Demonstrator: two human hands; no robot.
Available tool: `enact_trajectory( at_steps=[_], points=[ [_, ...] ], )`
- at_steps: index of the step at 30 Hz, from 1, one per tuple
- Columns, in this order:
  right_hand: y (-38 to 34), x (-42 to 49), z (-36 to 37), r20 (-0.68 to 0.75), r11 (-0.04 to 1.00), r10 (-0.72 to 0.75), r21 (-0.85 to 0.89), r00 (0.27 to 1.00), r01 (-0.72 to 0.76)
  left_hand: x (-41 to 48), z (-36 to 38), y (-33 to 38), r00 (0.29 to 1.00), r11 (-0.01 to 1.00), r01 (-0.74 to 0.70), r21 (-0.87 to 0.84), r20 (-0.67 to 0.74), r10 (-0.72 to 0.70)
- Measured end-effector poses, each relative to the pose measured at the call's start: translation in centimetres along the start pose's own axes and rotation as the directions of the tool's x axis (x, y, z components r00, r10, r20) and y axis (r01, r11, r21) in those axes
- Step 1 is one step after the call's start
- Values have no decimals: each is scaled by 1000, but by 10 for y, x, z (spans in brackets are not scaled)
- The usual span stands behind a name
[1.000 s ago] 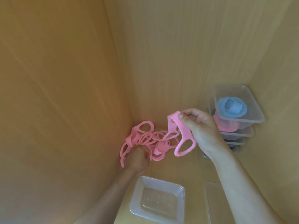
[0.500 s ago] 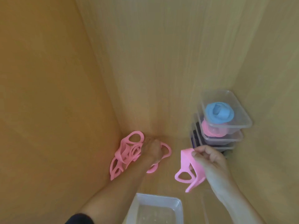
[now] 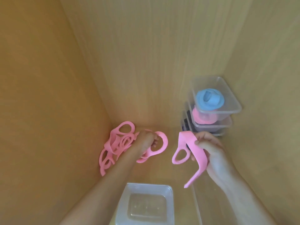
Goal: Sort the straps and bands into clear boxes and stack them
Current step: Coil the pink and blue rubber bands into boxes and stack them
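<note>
A heap of pink looped straps [image 3: 116, 143] lies in the far left corner of a wooden compartment. My left hand [image 3: 146, 140] is in that heap, its fingers curled round a pink strap with a large loop [image 3: 160, 145]. My right hand [image 3: 211, 150] grips a separate pink strap [image 3: 191, 153] held above the floor, one loop hanging left and its tail pointing down. An empty clear box [image 3: 146, 207] sits open at the near edge, below both hands.
A stack of clear lidded boxes [image 3: 227, 111] stands in the far right corner; the top one holds a blue band [image 3: 209, 99], the one below a pink band [image 3: 199, 118]. A clear lid [image 3: 197, 205] lies right of the empty box. Wooden walls enclose three sides.
My right hand has carried its pink strap away from the heap, toward me and to the right. My left hand has shifted within the heap and taken hold of a looped strap.
</note>
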State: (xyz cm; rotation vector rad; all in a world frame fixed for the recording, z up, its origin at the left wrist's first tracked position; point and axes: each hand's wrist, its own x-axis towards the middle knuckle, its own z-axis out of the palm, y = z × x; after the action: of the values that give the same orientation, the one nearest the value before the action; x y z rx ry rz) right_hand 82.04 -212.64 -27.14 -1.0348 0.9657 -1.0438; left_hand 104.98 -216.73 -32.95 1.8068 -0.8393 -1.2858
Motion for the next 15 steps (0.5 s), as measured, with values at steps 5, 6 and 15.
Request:
enact_trajectory(
  at_steps=[5, 6, 15],
  points=[
    [-21, 10, 19, 91, 996, -86, 19, 992, 84, -22, -1, -5, 992, 993, 113, -37, 54, -111],
    [-26, 12, 24, 121, 995, -102, 31, 987, 98, -24, -2, -6, 993, 994, 110, -8, 32, -109],
    [-49, 26, 61, 271, 973, -208, 159, 940, 170, -34, -10, -12, 999, 993, -35, 114, 31, 32]
  ],
)
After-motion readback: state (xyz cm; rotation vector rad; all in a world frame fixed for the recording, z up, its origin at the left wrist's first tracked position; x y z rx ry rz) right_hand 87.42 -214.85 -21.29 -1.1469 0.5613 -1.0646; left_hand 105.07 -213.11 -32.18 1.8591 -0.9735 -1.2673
